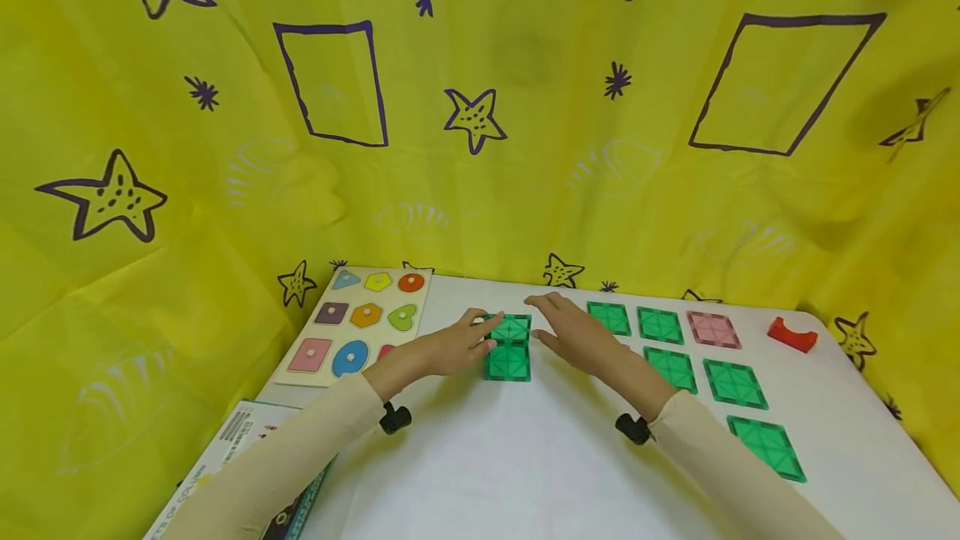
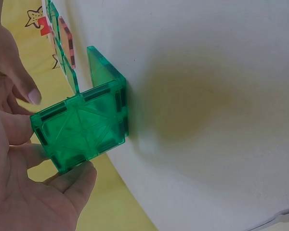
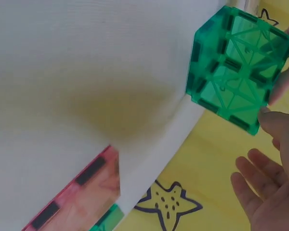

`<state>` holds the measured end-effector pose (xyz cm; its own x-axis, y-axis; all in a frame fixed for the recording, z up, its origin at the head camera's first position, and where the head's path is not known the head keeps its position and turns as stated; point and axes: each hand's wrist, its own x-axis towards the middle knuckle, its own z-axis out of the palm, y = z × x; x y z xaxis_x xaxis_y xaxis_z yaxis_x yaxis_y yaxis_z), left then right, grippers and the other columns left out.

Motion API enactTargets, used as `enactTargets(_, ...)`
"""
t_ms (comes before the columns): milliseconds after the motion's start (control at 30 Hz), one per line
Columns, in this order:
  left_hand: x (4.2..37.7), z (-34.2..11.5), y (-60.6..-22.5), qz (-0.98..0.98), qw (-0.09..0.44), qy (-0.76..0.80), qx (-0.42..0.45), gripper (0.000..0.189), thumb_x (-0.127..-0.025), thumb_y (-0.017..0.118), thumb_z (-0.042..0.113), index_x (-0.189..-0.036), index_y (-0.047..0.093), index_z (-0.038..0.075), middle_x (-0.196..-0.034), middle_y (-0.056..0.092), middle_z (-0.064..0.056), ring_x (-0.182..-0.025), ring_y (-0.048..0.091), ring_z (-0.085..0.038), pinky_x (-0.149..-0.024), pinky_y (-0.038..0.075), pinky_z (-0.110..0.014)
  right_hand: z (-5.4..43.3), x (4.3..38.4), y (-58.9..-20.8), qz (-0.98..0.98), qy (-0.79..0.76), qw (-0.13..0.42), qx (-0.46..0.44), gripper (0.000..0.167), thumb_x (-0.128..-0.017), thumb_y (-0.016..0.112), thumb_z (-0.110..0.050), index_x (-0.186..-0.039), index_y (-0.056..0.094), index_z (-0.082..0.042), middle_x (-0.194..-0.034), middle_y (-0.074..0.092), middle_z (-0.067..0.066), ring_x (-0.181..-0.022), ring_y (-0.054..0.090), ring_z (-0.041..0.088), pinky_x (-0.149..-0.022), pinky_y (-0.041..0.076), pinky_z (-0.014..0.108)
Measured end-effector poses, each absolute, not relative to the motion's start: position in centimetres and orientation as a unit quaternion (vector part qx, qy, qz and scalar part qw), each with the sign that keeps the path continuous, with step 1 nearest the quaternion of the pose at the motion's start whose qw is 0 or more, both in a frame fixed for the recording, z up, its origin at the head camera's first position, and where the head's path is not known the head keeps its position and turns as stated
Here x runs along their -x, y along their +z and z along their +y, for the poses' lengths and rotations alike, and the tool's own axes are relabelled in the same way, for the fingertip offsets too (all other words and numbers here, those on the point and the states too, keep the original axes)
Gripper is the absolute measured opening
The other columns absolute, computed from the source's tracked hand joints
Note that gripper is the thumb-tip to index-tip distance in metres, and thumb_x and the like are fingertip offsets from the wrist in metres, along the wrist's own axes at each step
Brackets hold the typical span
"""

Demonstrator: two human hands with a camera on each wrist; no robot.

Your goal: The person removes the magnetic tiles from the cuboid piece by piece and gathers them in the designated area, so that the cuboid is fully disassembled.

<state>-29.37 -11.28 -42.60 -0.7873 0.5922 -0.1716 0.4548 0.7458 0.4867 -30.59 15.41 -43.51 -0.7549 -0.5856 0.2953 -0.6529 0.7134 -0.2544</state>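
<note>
Green translucent square magnetic tiles (image 1: 507,362) stand joined edge to edge as a small box-like shape on the white table, near its far middle. My left hand (image 1: 452,346) holds this shape from the left, its fingers and thumb at the edges of one upright tile (image 2: 82,127). On the other side my right hand (image 1: 573,332) hovers with fingers spread; in the right wrist view its thumb (image 3: 274,120) is at a lower corner of the tiles (image 3: 243,67), and whether it touches cannot be told. The other right fingers (image 3: 260,183) stay apart from the tiles.
Loose green tiles (image 1: 735,382) and one pink tile (image 1: 713,329) lie flat at the right, beside a red curved block (image 1: 792,335). On the left are a shape-puzzle board (image 1: 300,367) and a book (image 1: 255,419). A yellow patterned cloth (image 1: 480,190) hangs behind.
</note>
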Motion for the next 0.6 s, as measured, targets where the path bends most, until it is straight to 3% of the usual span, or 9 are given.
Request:
enactTargets(167,29.5,-11.3,-42.7,0.916,0.159,0.233,-0.284,0.069,-0.116,0.040,0.032,-0.171,0.004,0.012,-0.168,0.020,-0.021,-0.146,0.045,-0.035,-0.124,0.035,-0.052,13.3,31.5,-44.1,-0.909,0.145,0.122,-0.371,0.051,-0.101,0.074,-0.014,-0.148,0.054,-0.009,-0.138,0.063,0.014,-0.123,0.066,0.031,-0.100,0.059,0.044)
enactTargets(333,29.6,-11.3,-42.6,0.911,0.162,0.248,-0.286,0.073,-0.116,0.040,0.031,-0.170,-0.003,0.007,-0.169,0.018,-0.024,-0.154,0.034,-0.036,-0.127,0.030,-0.051,12.3,31.9,-44.4,-0.896,0.115,0.152,-0.401,0.043,-0.099,0.074,-0.006,-0.140,0.060,-0.008,-0.124,0.065,0.011,-0.113,0.067,0.028,-0.098,0.059,0.039)
enactTargets(600,29.5,-11.3,-42.5,0.909,0.171,0.255,-0.280,0.074,-0.116,0.039,0.032,-0.169,-0.005,0.005,-0.170,0.016,-0.025,-0.158,0.026,-0.035,-0.129,0.026,-0.050,12.4,32.8,-44.9,-0.890,0.113,0.128,-0.424,0.041,-0.104,0.065,-0.003,-0.143,0.061,-0.015,-0.115,0.065,0.007,-0.100,0.064,0.023,-0.092,0.060,0.038)
